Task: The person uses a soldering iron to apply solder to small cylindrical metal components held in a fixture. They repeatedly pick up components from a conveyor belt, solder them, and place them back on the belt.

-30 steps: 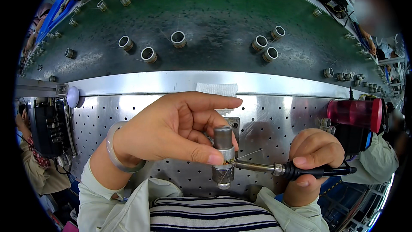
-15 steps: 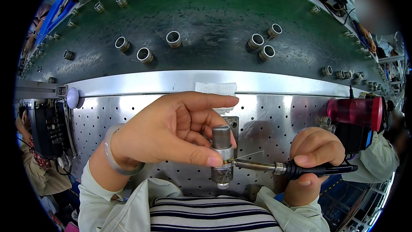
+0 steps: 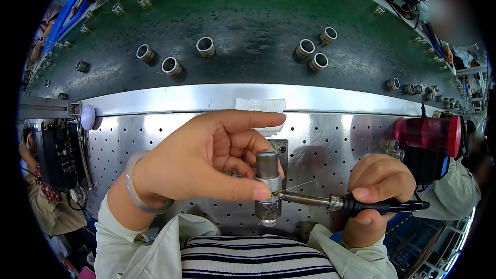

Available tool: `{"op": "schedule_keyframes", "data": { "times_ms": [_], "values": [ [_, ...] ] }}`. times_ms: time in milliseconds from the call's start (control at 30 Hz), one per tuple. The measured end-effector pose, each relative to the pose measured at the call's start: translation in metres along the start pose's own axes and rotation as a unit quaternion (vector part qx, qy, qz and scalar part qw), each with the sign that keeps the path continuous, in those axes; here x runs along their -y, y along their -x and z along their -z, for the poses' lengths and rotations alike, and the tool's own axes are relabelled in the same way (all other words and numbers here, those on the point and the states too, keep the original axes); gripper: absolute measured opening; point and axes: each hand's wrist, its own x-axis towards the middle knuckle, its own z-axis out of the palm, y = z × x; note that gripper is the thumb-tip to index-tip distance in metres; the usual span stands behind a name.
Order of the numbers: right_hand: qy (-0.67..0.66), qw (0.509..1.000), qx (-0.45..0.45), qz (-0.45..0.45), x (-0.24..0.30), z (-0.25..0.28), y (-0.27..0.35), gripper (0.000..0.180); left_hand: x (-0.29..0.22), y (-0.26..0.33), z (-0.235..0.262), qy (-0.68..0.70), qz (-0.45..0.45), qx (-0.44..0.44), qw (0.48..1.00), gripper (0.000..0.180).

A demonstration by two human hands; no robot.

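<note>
My left hand (image 3: 206,163) grips a small upright metal cylinder (image 3: 268,175) between thumb and fingers, over a perforated steel worktop (image 3: 155,134). My right hand (image 3: 377,186) holds a black-handled soldering iron (image 3: 361,205) level, its metal tip touching the cylinder's side just by my left thumb. A thin wire (image 3: 299,185) sticks out from the cylinder near the tip. A pale bangle (image 3: 135,191) circles my left wrist.
A green conveyor belt (image 3: 248,15) beyond the worktop carries several similar metal cylinders (image 3: 205,46). A folded white cloth (image 3: 261,106) lies on the steel rail. A red cylindrical container (image 3: 428,133) sits at right, a black device (image 3: 57,152) at left. Other people stand at both edges.
Both hands have stayed nearly still. The cylinder and iron tip have shifted very slightly, and the parts on the belt have drifted a little to the left.
</note>
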Motion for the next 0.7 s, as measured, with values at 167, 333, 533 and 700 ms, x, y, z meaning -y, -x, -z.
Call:
{"op": "schedule_keyframes", "data": {
  "times_ms": [167,333,533,700],
  "values": [
    [-0.015,1.0,-0.012,0.003,-0.003,0.001,0.002,0.025,0.0,0.001,-0.004,-0.004,-0.002,-0.01,1.0,0.079],
    [-0.022,1.0,-0.008,-0.003,-0.002,0.003,0.001,0.025,0.001,0.0,-0.005,0.003,-0.003,-0.01,1.0,0.08],
    [-0.039,0.999,-0.027,0.017,-0.006,0.006,0.003,0.025,0.003,-0.005,-0.001,0.032,-0.002,0.016,0.999,0.081],
    [-0.08,0.991,-0.108,0.028,-0.007,0.012,0.008,0.027,0.003,-0.011,0.007,0.064,0.011,0.07,0.995,0.08]
  ]
}}
